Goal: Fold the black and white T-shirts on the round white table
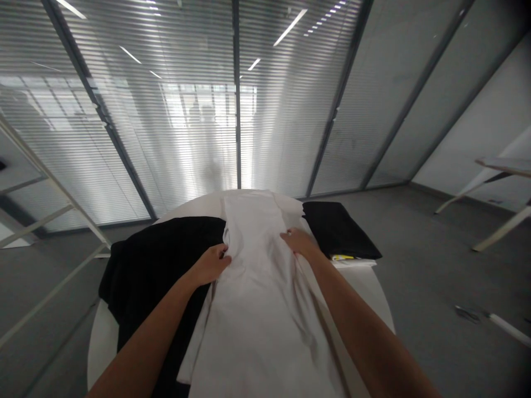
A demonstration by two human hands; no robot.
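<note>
A white garment (259, 287) lies stretched along the middle of a round white table (373, 287). My left hand (211, 264) pinches its left edge, fingers curled round the cloth. My right hand (299, 243) rests on its right side, fingers bent and pressing into the fabric at the edge. A black garment (161, 265) lies spread on the table to the left, partly under the white one.
A folded black cloth (338, 229) sits at the table's far right, on a white sheet with a yellow mark (344, 257). Glass walls with blinds (186, 121) stand behind. A white frame (50, 221) is at the left, another table (504, 166) at the right.
</note>
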